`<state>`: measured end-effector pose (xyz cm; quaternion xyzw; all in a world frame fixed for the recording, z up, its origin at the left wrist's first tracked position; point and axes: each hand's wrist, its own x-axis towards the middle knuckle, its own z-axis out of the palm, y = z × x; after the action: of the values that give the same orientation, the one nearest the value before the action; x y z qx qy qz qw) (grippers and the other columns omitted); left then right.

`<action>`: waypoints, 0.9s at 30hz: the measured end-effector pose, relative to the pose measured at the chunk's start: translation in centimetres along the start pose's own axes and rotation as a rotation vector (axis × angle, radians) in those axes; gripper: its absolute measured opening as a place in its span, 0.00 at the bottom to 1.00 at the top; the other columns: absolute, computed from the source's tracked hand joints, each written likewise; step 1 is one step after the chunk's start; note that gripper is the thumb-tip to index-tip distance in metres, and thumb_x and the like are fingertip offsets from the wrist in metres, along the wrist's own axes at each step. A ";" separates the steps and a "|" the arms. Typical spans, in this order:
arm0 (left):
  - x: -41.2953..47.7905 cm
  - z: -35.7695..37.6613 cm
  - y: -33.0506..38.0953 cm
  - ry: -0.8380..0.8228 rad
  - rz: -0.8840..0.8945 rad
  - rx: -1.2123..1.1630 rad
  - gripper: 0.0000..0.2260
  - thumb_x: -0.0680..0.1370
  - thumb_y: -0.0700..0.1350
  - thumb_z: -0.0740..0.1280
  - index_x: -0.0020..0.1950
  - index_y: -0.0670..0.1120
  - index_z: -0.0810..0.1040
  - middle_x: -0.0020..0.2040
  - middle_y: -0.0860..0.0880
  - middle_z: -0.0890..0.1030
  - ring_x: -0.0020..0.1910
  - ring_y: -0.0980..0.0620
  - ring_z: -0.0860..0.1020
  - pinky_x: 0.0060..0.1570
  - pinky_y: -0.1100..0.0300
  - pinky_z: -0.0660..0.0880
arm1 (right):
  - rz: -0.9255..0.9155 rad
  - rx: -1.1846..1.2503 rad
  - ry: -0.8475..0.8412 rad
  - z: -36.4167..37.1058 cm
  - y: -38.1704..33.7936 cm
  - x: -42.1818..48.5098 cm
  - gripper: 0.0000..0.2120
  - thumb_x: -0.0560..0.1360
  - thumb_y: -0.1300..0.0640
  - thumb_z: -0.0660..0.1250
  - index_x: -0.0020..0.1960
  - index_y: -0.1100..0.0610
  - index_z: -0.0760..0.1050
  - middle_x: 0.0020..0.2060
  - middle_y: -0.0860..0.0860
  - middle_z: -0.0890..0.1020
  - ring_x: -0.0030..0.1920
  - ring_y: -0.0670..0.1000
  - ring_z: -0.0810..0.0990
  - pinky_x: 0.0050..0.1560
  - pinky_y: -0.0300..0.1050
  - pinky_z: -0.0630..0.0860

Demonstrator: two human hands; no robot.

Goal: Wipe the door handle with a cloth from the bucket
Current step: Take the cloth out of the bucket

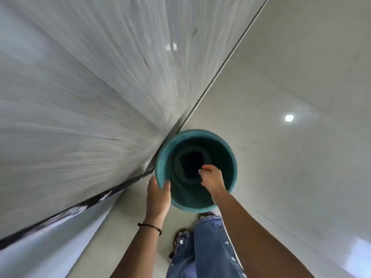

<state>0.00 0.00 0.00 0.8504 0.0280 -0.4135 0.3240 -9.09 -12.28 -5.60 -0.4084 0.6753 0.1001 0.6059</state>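
A teal plastic bucket (pixel 224 145) stands on the pale floor against the base of a grey door or wall panel. A dark cloth (pixel 191 160) lies at its bottom. My left hand (pixel 157 194) grips the bucket's near-left rim, thumb inside. My right hand (pixel 211 178) reaches down inside the bucket, fingers curled just above the cloth; whether they touch it I cannot tell. No door handle is in view.
The blurred grey panel (pixel 80 97) fills the left half, with a dark strip (pixel 80 206) along its foot. Pale floor tiles (pixel 291 77) spread to the right. My legs in blue jeans (pixel 206 247) and sandalled feet stand just behind the bucket.
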 end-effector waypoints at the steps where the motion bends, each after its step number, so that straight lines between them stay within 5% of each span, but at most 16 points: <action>1: 1.3 1.0 -0.8 0.052 0.033 -0.026 0.14 0.79 0.41 0.61 0.64 0.42 0.72 0.60 0.43 0.79 0.56 0.45 0.78 0.53 0.55 0.74 | 0.006 -0.005 0.013 1.1 0.7 2.5 0.18 0.75 0.60 0.65 0.64 0.60 0.74 0.50 0.56 0.80 0.49 0.56 0.77 0.57 0.50 0.76; 3: 3.4 2.6 -2.4 0.163 0.056 -0.051 0.17 0.79 0.41 0.61 0.68 0.41 0.69 0.60 0.45 0.77 0.56 0.47 0.77 0.56 0.61 0.74 | 0.037 -0.010 0.037 2.8 1.6 6.5 0.20 0.75 0.62 0.65 0.66 0.66 0.72 0.57 0.61 0.80 0.58 0.58 0.78 0.61 0.48 0.74; 6: 5.4 4.1 -4.1 0.275 0.089 -0.083 0.14 0.80 0.40 0.61 0.65 0.38 0.72 0.53 0.48 0.78 0.46 0.55 0.77 0.41 0.80 0.70 | 0.183 0.060 0.047 5.1 2.6 11.7 0.23 0.78 0.63 0.62 0.71 0.69 0.64 0.68 0.62 0.73 0.68 0.60 0.72 0.68 0.46 0.69; 10: 6.5 4.7 -5.5 0.314 0.133 -0.191 0.09 0.79 0.40 0.62 0.59 0.44 0.75 0.46 0.58 0.79 0.42 0.70 0.78 0.41 0.79 0.72 | 0.181 0.091 0.114 7.2 3.9 16.2 0.22 0.78 0.63 0.62 0.70 0.69 0.66 0.68 0.62 0.73 0.68 0.60 0.73 0.67 0.46 0.70; 14: 6.0 4.7 -5.2 0.351 0.134 -0.216 0.09 0.79 0.40 0.63 0.58 0.45 0.76 0.46 0.57 0.80 0.42 0.68 0.79 0.42 0.77 0.74 | 0.179 0.140 0.120 7.3 3.9 16.1 0.21 0.75 0.63 0.65 0.67 0.69 0.69 0.64 0.62 0.77 0.64 0.60 0.77 0.62 0.49 0.74; 19: 4.2 3.2 -3.4 0.260 0.069 -0.087 0.11 0.79 0.40 0.63 0.59 0.40 0.76 0.48 0.48 0.79 0.51 0.46 0.80 0.46 0.64 0.72 | 0.102 0.245 0.014 4.2 1.9 7.5 0.16 0.69 0.61 0.70 0.55 0.59 0.74 0.48 0.59 0.80 0.44 0.56 0.79 0.50 0.53 0.80; 21: 1.8 1.8 -1.8 0.246 0.094 -0.011 0.13 0.78 0.39 0.62 0.62 0.39 0.74 0.55 0.44 0.78 0.58 0.44 0.76 0.53 0.62 0.71 | 0.045 0.257 -0.082 1.7 0.4 1.7 0.10 0.69 0.63 0.70 0.50 0.58 0.76 0.43 0.56 0.81 0.40 0.53 0.79 0.43 0.50 0.79; 24: -3.5 -0.7 1.6 0.247 0.197 0.052 0.16 0.78 0.40 0.62 0.65 0.40 0.73 0.65 0.42 0.73 0.68 0.47 0.69 0.69 0.55 0.64 | 0.009 0.291 -0.263 -2.3 -1.4 -7.7 0.13 0.70 0.64 0.70 0.54 0.60 0.78 0.46 0.56 0.82 0.45 0.55 0.81 0.45 0.49 0.80; 27: -11.5 -4.4 5.9 0.028 0.046 -0.168 0.14 0.80 0.49 0.60 0.59 0.42 0.76 0.57 0.44 0.79 0.56 0.50 0.78 0.58 0.54 0.76 | -0.057 0.254 -0.384 -6.4 -3.1 -17.8 0.16 0.71 0.62 0.70 0.59 0.56 0.77 0.52 0.56 0.84 0.51 0.55 0.82 0.46 0.49 0.80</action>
<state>-2.71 0.39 13.40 0.8264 0.0476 -0.3902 0.4032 -12.98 -10.66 13.12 -0.3214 0.5430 0.0731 0.7723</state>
